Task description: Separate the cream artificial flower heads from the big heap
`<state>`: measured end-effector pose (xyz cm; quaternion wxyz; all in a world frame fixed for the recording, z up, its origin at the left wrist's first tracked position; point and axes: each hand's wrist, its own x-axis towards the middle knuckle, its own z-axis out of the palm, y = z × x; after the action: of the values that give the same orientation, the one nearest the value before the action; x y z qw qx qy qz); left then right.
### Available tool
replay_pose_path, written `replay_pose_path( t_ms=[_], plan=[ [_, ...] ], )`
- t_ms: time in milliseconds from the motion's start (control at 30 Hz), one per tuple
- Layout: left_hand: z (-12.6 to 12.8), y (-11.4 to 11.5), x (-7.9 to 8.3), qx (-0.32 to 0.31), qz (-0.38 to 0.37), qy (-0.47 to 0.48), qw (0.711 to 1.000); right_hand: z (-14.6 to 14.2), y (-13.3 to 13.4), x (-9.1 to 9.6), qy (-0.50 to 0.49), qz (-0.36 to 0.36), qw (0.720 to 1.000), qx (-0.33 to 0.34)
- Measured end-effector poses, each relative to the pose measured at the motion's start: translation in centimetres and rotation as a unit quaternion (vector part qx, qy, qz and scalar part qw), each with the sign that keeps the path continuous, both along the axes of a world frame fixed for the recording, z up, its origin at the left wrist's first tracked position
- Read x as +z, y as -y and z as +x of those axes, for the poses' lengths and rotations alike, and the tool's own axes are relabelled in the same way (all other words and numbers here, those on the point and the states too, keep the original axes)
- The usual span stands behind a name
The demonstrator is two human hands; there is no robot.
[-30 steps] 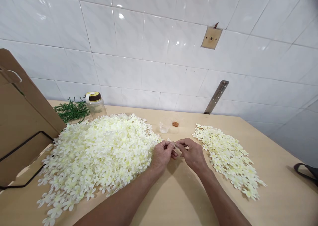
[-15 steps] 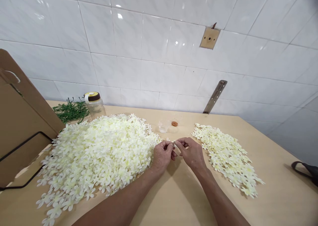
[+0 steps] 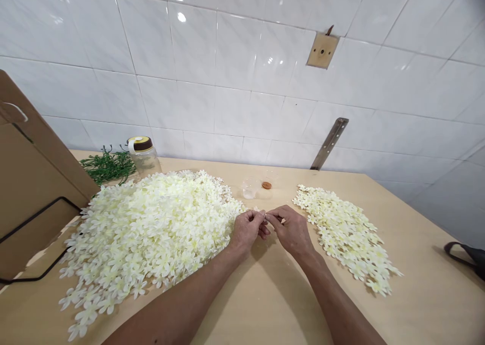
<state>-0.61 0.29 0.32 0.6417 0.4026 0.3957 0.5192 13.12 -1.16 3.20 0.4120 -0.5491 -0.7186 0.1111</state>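
My left hand point(image 3: 248, 229) and my right hand point(image 3: 288, 227) meet fingertip to fingertip above the middle of the table. Both are closed in a pinch, and whatever lies between the fingertips is too small and too covered to name. Beside my left hand spreads a large heap of cream-white artificial flowers point(image 3: 159, 229), reaching almost to its knuckles. To the right of my right hand lies a smaller, flatter spread of the same flower heads point(image 3: 344, 231). Just beyond the fingers stands a small clear plastic container point(image 3: 249, 191), with a brown oval piece point(image 3: 266, 185) close by.
A clear bottle with a brown and yellow lid point(image 3: 144, 155) stands behind the big heap, beside green artificial stems point(image 3: 108, 165). At the left is a cardboard box point(image 3: 38, 183) with a black wire frame point(image 3: 41, 211). A black strap point(image 3: 464, 256) lies at the right edge.
The view has tilted down slightly. My hands stay together in the same place, the fingertips drawn a little closer; the flower piles look the same.
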Motion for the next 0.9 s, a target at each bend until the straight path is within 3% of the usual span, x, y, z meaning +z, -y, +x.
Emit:
replay_pose_path(
  t_ms=[433,567,700,800,900],
  plan=[
    [0.0,0.0,0.3,0.0,-0.005,0.006,1.0,0.0,-0.2,-0.4,0.012,-0.017,0.997,-0.072],
    [0.0,0.0,0.2,0.005,-0.005,-0.002,1.0,0.2,-0.4,-0.4,-0.095,-0.115,0.984,-0.1],
    [0.2,0.1,-0.1,0.016,0.02,-0.056,0.998,1.0,-0.8,-0.4,-0.296,-0.199,0.932,-0.06],
    [0.5,0.5,-0.2,0.022,0.041,-0.132,0.99,1.5,-1.1,-0.3,-0.404,-0.206,0.891,-0.017],
    [0.8,1.0,-0.1,0.013,0.056,-0.173,0.983,1.6,-1.4,0.0,-0.439,-0.182,0.879,-0.019]
  ],
)
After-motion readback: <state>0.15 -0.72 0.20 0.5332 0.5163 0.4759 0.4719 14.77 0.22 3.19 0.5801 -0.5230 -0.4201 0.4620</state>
